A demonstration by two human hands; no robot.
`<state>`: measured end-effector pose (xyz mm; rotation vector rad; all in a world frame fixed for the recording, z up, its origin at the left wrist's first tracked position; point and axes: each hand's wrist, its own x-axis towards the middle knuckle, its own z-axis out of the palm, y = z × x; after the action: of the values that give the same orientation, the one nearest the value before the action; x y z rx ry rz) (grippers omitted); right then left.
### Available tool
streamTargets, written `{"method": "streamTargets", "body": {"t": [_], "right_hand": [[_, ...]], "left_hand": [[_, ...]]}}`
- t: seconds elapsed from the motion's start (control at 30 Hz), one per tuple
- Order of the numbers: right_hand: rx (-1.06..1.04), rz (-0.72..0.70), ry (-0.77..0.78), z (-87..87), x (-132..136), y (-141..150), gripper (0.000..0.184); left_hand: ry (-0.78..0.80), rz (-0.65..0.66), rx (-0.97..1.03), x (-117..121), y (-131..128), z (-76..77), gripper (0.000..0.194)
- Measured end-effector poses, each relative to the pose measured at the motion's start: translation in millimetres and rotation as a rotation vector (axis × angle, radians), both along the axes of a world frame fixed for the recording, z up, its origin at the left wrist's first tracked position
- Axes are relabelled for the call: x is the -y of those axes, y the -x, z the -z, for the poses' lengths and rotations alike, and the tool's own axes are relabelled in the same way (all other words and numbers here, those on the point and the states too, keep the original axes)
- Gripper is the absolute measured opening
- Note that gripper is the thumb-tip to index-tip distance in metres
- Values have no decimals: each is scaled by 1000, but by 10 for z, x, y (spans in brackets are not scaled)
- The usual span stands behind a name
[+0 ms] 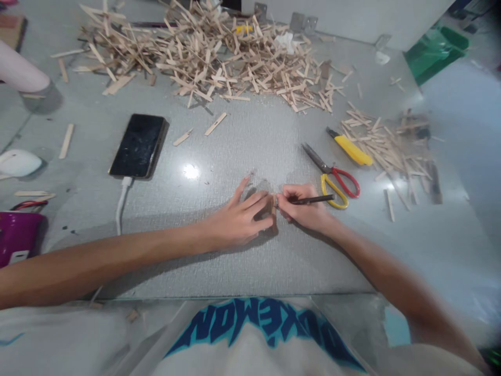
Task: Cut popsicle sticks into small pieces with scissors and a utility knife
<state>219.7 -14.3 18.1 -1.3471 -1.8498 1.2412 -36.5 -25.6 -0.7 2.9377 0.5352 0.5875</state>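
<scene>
Stick (274,220) fore-and-aft, dark tool (318,199) crosswise.
Right hand (308,211) pinches the tool, tip leftward; left hand (235,216) half-curled, fingertips at stick, grip unclear.

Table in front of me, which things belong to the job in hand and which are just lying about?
Likely in the job:
dark pen-like tool, in the right hand
small wooden piece, at the left hand
perhaps scissors, yellow cutter, wooden sticks

Apparently just lying about:
phone
charging cable
white mouse
</scene>
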Motion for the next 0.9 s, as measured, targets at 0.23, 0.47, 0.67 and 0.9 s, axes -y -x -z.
{"method": "streamTargets", "body": {"t": [0.23,0.47,0.67,0.9], "right_hand": [[-13,8,16,16,-4,-1,50],[-80,45,13,-5,43,-5,49],[-48,26,30,28,46,0,53],[-78,16,50,38,38,-4,47]], "left_hand": [[-16,-1,-28,-8,8,8,32],[34,-1,-34,-28,33,39,37],[26,-6,-14,-29,24,26,38],[-18,-10,7,-20,19,35,32]]}}
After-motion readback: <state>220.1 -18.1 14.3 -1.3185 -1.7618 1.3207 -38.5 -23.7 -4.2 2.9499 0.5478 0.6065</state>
